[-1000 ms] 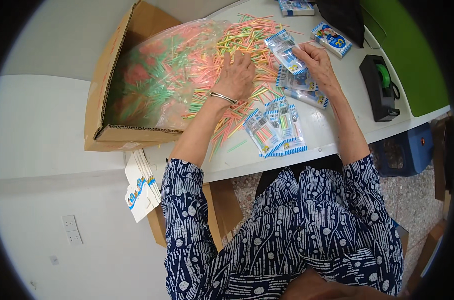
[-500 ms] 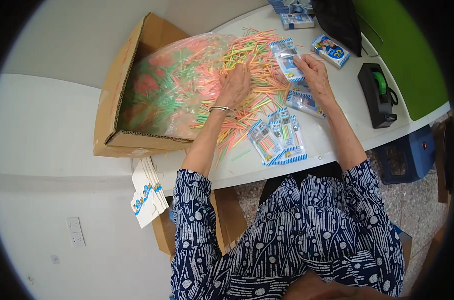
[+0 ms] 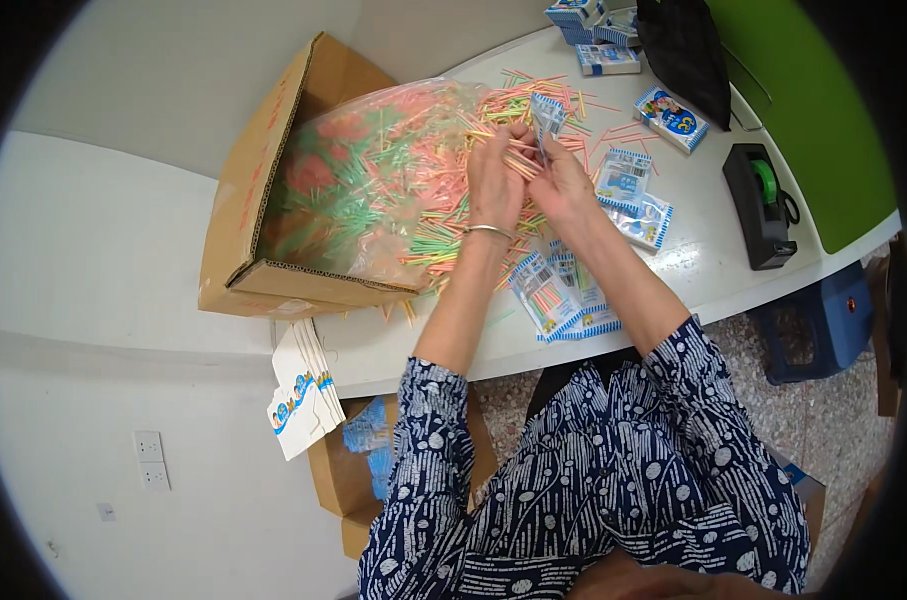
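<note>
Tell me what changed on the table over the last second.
Both hands left the table and came together above the straw pile: the left hand now pinches a small bunch of straws, and the right hand holds up a small clear packet. The cardboard box and tape dispenser stayed put.

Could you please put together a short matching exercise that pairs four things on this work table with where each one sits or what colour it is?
Things:
1. cardboard box
2. tape dispenser
3. small packet
4. filled packets

Places or colours:
A. black, near the table's right edge
B. lying flat at the table's near edge
C. brown, open, at the left with a clear bag of coloured sticks
D. held up in the right hand, close to the left hand

Pairs: 1-C, 2-A, 3-D, 4-B
</note>
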Tool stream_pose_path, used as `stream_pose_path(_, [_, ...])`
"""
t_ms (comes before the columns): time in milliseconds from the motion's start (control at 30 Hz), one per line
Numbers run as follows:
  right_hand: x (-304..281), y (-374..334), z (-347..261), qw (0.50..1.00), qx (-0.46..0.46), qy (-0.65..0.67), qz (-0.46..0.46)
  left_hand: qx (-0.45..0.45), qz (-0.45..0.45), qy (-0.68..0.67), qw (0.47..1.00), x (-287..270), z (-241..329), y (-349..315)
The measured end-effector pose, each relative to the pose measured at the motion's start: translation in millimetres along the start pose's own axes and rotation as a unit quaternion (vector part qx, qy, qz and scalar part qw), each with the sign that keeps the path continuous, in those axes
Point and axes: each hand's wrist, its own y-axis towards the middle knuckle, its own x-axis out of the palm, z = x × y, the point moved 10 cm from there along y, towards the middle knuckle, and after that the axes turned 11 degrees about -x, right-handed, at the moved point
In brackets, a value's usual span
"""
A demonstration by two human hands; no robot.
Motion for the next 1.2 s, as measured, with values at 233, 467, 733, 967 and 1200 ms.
stream_pose_path(233, [-5.6, -1.1, 6.4, 0.999, -0.016, -0.021, 0.038, 0.081, 0.107, 0.012, 0.991, -7.6, -0.8, -16.5])
stream_pose_path(467, [-15.8, 7.7, 10.0, 0.999, -0.018, -0.031, 0.025, 0.057, 0.151, 0.172, 0.972, -15.8, -7.8, -20.0])
stream_pose_path(733, [1.3, -2.7, -8.2, 0.995, -0.036, -0.089, -0.023, 0.094, 0.130, 0.169, 0.973, -13.1, 6.3, -13.6])
stream_pose_path(967, [17.5, -4.8, -57.9, 0.955, -0.090, -0.251, -0.130, 0.064, 0.152, 0.252, 0.954, -38.9, 16.6, 0.6])
stream_pose_path(1200, [17.5, -21.5, -66.8, 0.889, -0.060, -0.410, -0.194, 0.058, 0.162, 0.317, 0.933, -42.2, 31.3, 0.7])
